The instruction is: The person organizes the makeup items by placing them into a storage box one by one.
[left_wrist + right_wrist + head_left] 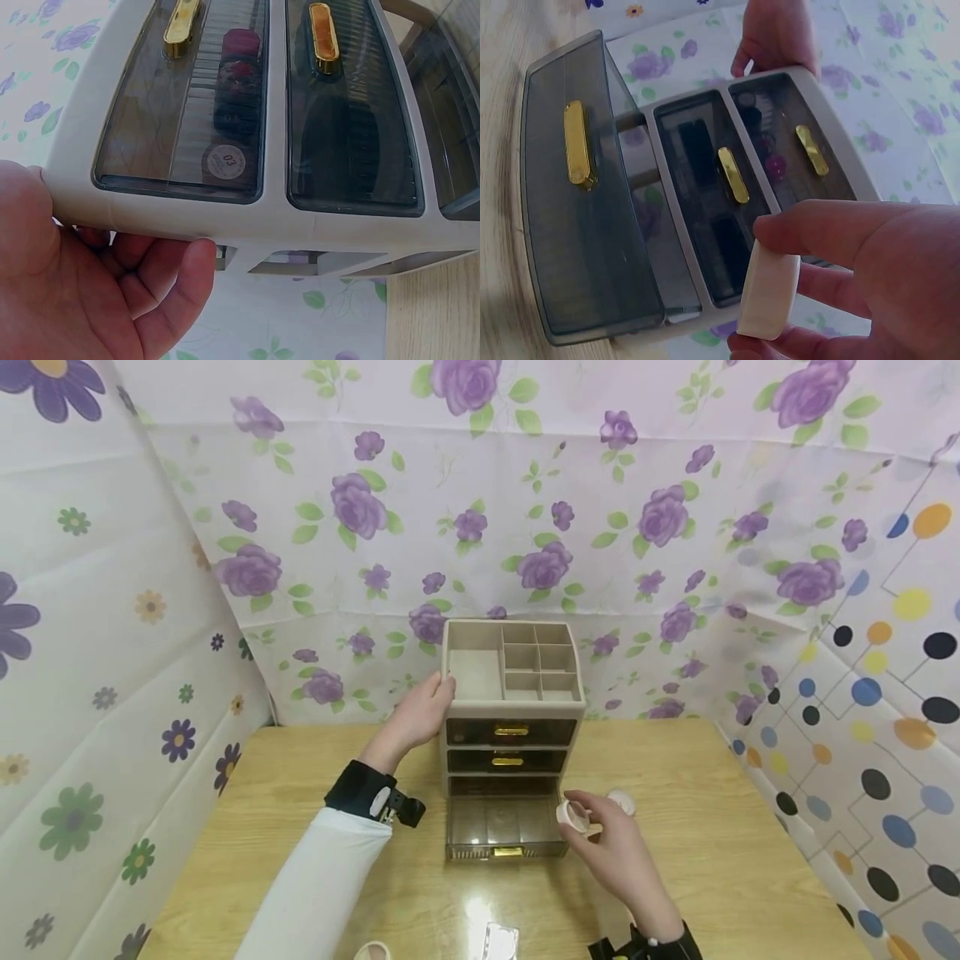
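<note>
A beige drawer organizer stands on the table, its top split into one large and several small compartments. Its two upper dark see-through drawers are closed, while the bottom drawer is pulled out. My left hand grips the organizer's upper left side, fingers curled against the side wall. Beside the pulled-out drawer's right edge, my right hand pinches a small white round piece with a thick rim between thumb and fingers. Through the top drawer's front shows a round label reading 03.
Behind my right fingers another white round item lies on the table. Near the front edge are a clear plastic piece and a pale round item, partly cut off. A flowered cloth hangs close behind the organizer.
</note>
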Demonstrator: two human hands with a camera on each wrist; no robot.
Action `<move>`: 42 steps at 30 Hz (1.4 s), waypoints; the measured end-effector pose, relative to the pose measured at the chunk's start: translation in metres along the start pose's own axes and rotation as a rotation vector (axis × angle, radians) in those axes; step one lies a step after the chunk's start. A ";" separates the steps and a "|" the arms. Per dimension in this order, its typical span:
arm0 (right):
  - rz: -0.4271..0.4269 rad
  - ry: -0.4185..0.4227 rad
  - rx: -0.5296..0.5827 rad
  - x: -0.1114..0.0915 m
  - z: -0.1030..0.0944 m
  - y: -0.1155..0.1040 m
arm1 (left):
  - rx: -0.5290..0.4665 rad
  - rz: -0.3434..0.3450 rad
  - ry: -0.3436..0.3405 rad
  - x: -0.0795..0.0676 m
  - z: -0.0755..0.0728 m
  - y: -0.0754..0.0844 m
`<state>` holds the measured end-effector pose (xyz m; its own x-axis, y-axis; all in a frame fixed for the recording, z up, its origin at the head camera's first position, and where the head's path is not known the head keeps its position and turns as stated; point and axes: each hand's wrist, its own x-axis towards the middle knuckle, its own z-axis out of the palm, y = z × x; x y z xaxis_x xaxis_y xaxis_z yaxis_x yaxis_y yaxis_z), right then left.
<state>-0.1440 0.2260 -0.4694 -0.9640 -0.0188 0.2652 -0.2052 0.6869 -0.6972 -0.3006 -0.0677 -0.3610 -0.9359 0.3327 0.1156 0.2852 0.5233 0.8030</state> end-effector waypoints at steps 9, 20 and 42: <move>-0.013 -0.054 0.016 0.009 0.009 -0.011 | -0.016 -0.007 -0.014 0.001 -0.001 0.000; -0.048 -0.118 0.020 0.019 0.029 -0.021 | -0.022 0.002 -0.010 0.000 0.000 -0.001; -0.056 -0.387 0.028 0.048 0.062 -0.037 | 0.005 -0.006 -0.007 0.001 0.000 -0.001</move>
<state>-0.1927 0.1548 -0.4720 -0.9425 -0.3323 0.0365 -0.2591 0.6570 -0.7080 -0.3018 -0.0683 -0.3614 -0.9360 0.3354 0.1070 0.2812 0.5294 0.8004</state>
